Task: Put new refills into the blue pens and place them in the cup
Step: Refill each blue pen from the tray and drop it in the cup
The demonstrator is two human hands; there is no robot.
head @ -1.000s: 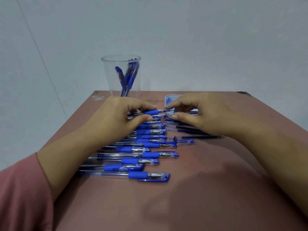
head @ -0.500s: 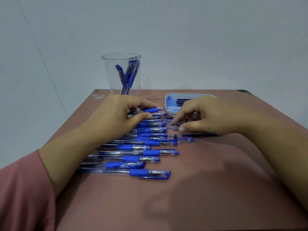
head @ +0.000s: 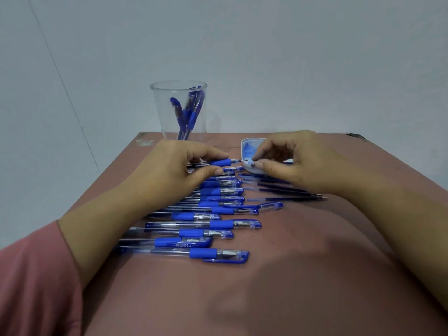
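Pale blue-grey wall point(head: 291, 57) fills the upper half of the frame, above a reddish-brown table point(head: 291, 263). A clear plastic cup point(head: 162, 117) stands at the table's far edge, upper centre-left, with several blue pens point(head: 191, 112) upright inside it.

Just below the cup, the left hand point(head: 174, 166) grips a blue-gripped clear pen point(head: 223, 162) between thumb and curled fingers, its uncapped tip pointing right. The right hand point(head: 298, 161) is narrowed to a pinch, with thumb and forefinger closed on a small dark piece point(head: 252, 165) just beside that tip. The piece is too small to identify.

A shallow white tray point(head: 243, 144) sits partly behind the right hand. Thin dark-blue refills point(head: 286, 190) lie loose beneath that hand. A row of capped blue pens point(head: 218, 224) runs down the centre, with a loose clear cap point(head: 271, 206) at its right. A pink sleeve point(head: 29, 287) shows at lower left.
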